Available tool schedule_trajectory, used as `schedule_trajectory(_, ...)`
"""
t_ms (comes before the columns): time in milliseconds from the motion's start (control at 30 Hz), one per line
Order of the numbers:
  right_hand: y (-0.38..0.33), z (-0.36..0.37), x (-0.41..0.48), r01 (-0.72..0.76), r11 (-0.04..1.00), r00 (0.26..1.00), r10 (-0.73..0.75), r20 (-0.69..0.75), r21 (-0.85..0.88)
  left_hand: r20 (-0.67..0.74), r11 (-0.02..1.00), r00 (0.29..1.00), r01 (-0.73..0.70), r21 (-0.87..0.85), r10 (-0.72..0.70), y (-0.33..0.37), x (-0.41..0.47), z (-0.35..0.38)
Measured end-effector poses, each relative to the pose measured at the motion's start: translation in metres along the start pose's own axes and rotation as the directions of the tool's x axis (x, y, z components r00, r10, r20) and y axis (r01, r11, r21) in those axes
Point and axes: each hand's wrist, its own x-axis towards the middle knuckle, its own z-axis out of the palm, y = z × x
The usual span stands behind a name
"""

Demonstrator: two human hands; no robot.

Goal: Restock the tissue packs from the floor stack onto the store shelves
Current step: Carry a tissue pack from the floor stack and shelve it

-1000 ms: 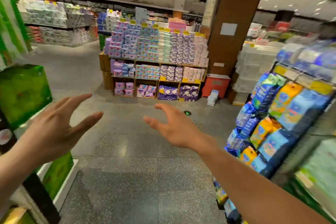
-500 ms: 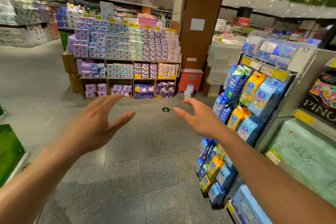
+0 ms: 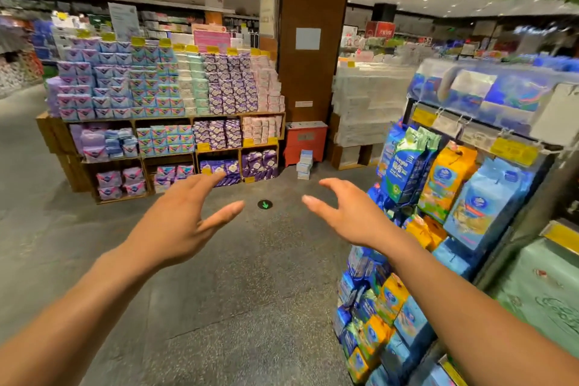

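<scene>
Left hand (image 3: 175,222): raised over the floor (image 3: 219,307), fingers spread wide, holding nothing.
Right hand (image 3: 351,216): raised alongside, fingers wide, empty.
Floor stack (image 3: 304,164): well ahead, beside the pillar (image 3: 315,78).

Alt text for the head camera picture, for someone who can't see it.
An open left hand and right hand reach empty over a shop floor. Ahead, a stack of packs sits beside a red box; stocked shelves stand left, hanging bags right.

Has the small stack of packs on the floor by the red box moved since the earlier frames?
No. The floor stack still stands just in front of the red box at the foot of the brown pillar; only the camera has turned.
</scene>
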Motion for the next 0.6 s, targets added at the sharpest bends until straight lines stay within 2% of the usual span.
schedule_trajectory(300, 0.019, 0.052, 0.192, -0.046, 0.995, 0.998, 0.049, 0.036, -0.088, 0.04, 0.999, 0.999, 0.009, 0.036, -0.01, -0.123, 0.157, 0.068)
schedule_trajectory(467, 0.019, 0.082, 0.314, -0.106, 0.992, 0.994, 0.107, 0.014, -0.07, 0.075, 0.997, 0.994, -0.076, 0.031, 0.074, -0.211, 0.278, 0.108)
schedule_trajectory(600, 0.026, 0.083, 0.404, -0.191, 0.981, 0.981, 0.189, -0.052, -0.036, 0.126, 0.987, 0.979, -0.162, 0.021, 0.158, -0.256, 0.395, 0.127)
